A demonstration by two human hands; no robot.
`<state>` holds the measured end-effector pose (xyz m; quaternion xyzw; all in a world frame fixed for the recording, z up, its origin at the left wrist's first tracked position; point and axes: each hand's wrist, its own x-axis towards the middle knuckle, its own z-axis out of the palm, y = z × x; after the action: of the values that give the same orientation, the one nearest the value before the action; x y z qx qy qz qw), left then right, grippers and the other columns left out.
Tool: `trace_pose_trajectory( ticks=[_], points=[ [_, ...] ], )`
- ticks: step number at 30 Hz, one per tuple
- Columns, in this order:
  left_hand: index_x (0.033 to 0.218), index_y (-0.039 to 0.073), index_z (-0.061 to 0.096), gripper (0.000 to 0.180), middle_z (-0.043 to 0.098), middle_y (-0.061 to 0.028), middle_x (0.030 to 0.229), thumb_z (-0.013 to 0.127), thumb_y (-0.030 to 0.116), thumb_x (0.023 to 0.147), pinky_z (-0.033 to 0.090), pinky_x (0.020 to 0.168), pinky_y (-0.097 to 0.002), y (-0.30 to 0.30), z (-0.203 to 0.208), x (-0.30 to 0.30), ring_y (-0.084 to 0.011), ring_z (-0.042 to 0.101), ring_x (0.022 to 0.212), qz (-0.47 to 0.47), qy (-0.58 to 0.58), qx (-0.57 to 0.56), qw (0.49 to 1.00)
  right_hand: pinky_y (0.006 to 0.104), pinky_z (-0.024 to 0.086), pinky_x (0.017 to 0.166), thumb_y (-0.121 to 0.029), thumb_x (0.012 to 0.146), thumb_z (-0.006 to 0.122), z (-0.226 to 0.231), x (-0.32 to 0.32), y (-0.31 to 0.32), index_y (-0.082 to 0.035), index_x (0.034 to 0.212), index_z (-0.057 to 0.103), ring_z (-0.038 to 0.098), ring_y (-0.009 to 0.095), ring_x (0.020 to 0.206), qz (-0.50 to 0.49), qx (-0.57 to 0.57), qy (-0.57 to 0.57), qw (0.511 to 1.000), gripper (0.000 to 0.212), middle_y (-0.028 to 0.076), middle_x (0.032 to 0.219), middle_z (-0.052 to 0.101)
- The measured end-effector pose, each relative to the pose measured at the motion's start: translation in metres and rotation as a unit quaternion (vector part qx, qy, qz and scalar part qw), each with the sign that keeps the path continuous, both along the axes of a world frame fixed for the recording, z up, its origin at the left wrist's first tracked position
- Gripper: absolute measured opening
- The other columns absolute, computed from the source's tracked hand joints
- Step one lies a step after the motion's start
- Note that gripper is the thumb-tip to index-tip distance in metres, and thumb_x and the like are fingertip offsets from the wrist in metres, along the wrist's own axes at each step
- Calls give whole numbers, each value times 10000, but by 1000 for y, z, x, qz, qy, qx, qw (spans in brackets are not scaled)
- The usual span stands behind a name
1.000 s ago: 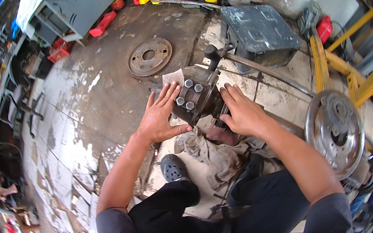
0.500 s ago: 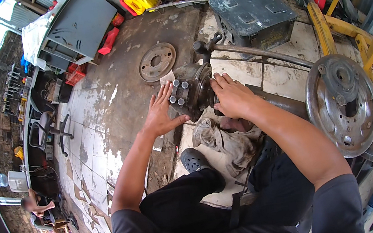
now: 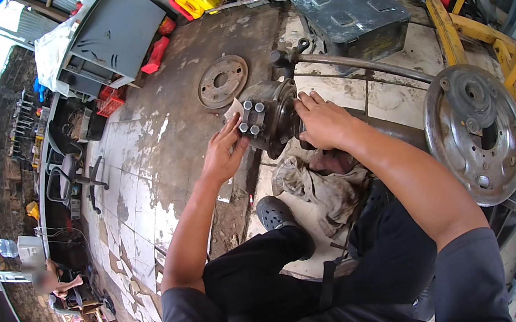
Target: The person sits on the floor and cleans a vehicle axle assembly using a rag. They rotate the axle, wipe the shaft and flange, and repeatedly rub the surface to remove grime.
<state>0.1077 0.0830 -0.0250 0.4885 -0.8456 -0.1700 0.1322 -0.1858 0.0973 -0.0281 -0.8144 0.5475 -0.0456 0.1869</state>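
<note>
A greasy axle hub with a bolted end cap sits at the end of a thick axle tube. At the cap's left side is my left hand, its fingers bent around a small tan sheet like sandpaper. My right hand grips the hub's right side, its fingers curved over the dark rim and its thumb lower down. Above the hub, a ball-jointed tie rod runs right towards a round metal backing plate. Below hangs a dirty grey rag.
A flat metal disc lies on the stained floor beyond the hub. Behind the rod stands a dark metal box; yellow steel frames rise at right. An office chair and a seated person are at far left.
My left hand has drawn its fingers in from a spread pose at the cap, with the tan sheet at the fingertips. My right hand's fingers have come closer together on the hub. The view shifted slightly.
</note>
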Motion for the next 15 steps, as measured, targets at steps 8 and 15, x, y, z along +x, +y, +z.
trace_pose_trajectory(
  ticks=[8, 15],
  points=[
    [1202, 32, 645, 378, 669, -165, 1210, 540, 346, 1019, 500, 908, -373, 50, 29, 3, -294, 648, 1087, 96, -82, 153, 980, 442, 359, 1154, -303, 907, 653, -13, -4, -9, 35, 1494, 325, 308, 402, 1449, 19, 1, -27, 999, 753, 231, 1578, 288],
    [1183, 41, 649, 378, 704, -157, 962, 522, 365, 1035, 498, 825, -365, 87, 36, 21, -217, 635, 863, 85, -38, 194, 977, 416, 401, 1116, -263, 939, 596, 1, -9, -1, 0, 1394, 509, 459, 352, 1353, 46, -94, -143, 984, 533, 211, 1456, 489]
  ],
)
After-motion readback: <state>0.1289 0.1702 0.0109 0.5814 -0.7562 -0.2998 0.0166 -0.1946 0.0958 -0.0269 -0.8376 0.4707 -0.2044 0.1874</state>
